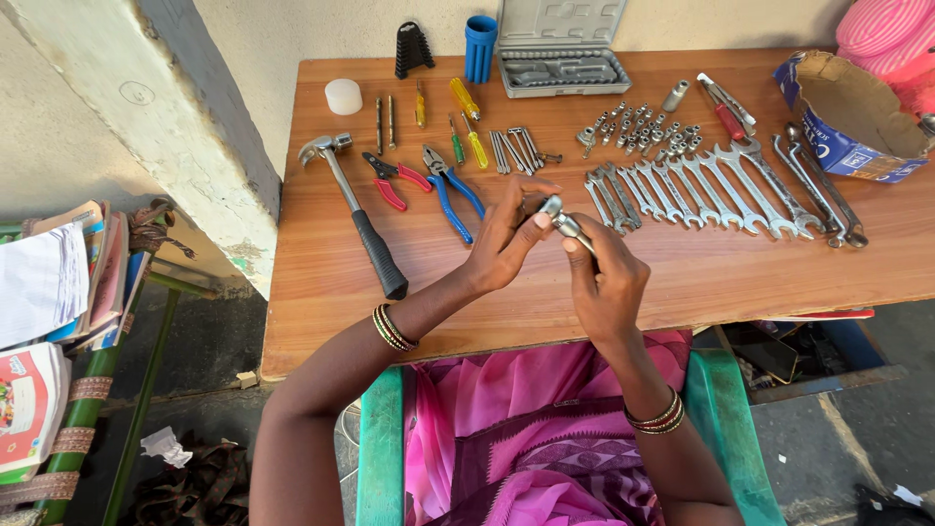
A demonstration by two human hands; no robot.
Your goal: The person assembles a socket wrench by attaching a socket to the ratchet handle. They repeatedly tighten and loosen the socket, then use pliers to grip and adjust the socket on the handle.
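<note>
Above the wooden table, my right hand grips the handle of a small metal ratchet tool. My left hand pinches the tool's head between thumb and fingers. Both hands meet over the table's front middle. Just beyond them lies a row of spanners, graded from small to large, and a cluster of sockets.
A hammer, red pliers, blue pliers and screwdrivers lie at left. A grey tool case stands open at the back. A cardboard box sits far right. Books are stacked on the left.
</note>
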